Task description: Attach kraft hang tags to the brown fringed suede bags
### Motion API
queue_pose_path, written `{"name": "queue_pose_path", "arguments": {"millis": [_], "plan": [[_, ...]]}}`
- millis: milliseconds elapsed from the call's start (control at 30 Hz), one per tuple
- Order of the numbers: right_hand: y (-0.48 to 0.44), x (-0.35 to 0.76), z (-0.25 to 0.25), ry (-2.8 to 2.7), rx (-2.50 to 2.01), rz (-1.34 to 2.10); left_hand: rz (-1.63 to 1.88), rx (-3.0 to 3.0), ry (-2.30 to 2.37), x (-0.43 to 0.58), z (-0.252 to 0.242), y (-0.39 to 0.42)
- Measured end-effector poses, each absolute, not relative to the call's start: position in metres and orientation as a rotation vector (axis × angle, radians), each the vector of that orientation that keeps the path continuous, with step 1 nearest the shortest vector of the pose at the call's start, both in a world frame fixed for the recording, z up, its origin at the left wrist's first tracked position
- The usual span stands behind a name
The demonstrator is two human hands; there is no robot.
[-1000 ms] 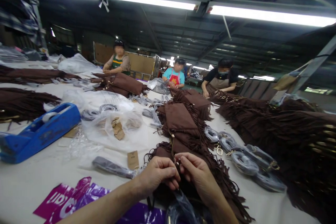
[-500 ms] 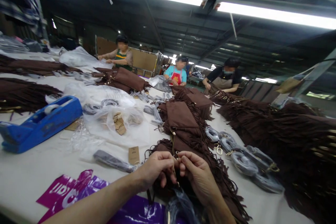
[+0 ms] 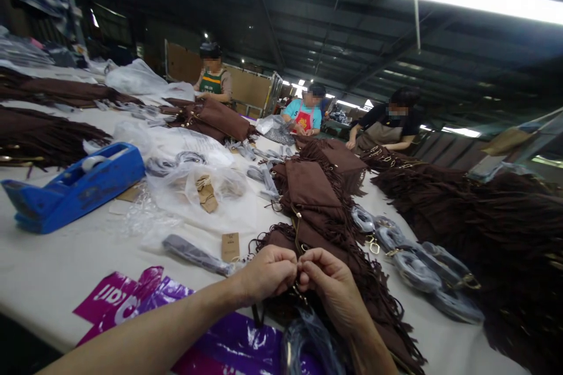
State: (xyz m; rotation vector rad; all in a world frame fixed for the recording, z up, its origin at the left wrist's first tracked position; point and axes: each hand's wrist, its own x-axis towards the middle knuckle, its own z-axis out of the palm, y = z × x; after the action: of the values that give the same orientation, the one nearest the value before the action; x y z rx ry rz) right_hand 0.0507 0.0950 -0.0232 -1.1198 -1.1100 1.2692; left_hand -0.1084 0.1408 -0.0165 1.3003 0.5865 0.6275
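Observation:
My left hand [image 3: 272, 272] is closed, its thumb and finger meeting the fingertips of my right hand [image 3: 329, 281], which is pinched. What they grip between them is tiny and hidden by the fingers. Both are above a dark brown fringed bag [image 3: 356, 272] with gold rings and a gold zip. Just below them a bit of gold metal hardware shows, and a plastic-wrapped coiled strap [image 3: 314, 334] hangs or lies there. Left of my left hand are a kraft paper tag [image 3: 230, 247] and a wrapped grey strap [image 3: 193, 253].
A blue tape dispenser [image 3: 79, 187] stands on the left, beside clear plastic bags [image 3: 197, 184]. Purple printed plastic [image 3: 237, 343] lies at the near edge. Several wrapped strap coils [image 3: 416, 269] and a big heap of brown fringed bags [image 3: 488, 217] are right. Three people work across the table.
The view has tilted down and shifted left slightly. My left fingers have curled in tighter, and the fingertips of both hands have come together over the bag.

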Motion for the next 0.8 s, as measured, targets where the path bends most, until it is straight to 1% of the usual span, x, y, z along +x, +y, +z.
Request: {"name": "queue_pose_path", "arguments": {"millis": [367, 600, 800], "plan": [[0.0954, 0.0478, -0.0248, -1.162, -1.149, 1.187, 0.637, 1.322, 0.586, -0.1076, -0.0259, 0.1443], [0.0947, 0.0467, -0.0232, -1.189, -1.174, 1.183, 0.620, 1.345, 0.577, -0.1082, -0.0239, 0.1437], [0.0926, 0.0469, -0.0219, -1.268, -1.211, 1.104, 0.650, 1.414, 0.591, -0.1085, -0.0238, 0.1404]]}}
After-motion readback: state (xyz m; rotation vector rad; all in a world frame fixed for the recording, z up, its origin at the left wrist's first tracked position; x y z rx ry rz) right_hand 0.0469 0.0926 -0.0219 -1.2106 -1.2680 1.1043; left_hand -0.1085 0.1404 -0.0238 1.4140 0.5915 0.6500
